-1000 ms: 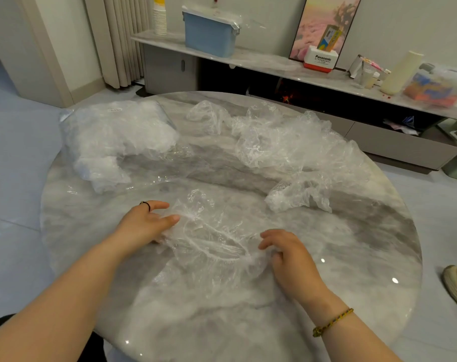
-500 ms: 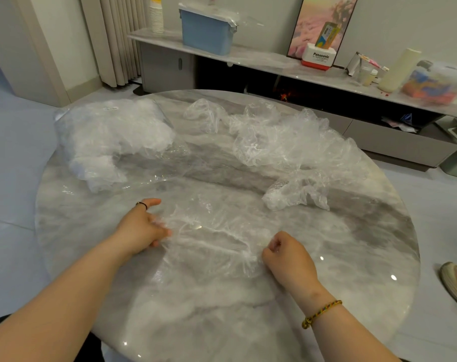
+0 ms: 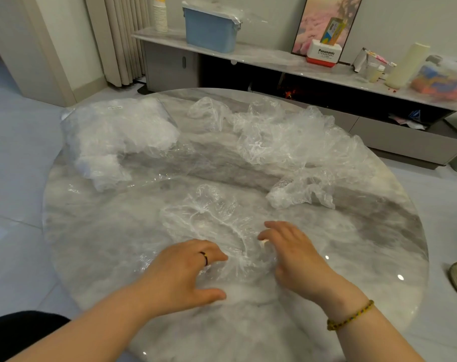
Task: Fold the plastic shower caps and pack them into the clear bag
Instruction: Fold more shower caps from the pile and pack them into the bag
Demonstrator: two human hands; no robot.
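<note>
The left hand [image 3: 180, 270] and right hand [image 3: 292, 254] rest with a loosely spread grip on the shower cap [image 3: 211, 220]. Best to flatten it on the worktop [image 3: 91, 244] first, then fold it in 2.

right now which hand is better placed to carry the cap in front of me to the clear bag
Likely the left hand: the stuffed clear plastic bag lies far left, nearer it, while the right hand would have to reach across the crumpled clear shower cap.
</note>
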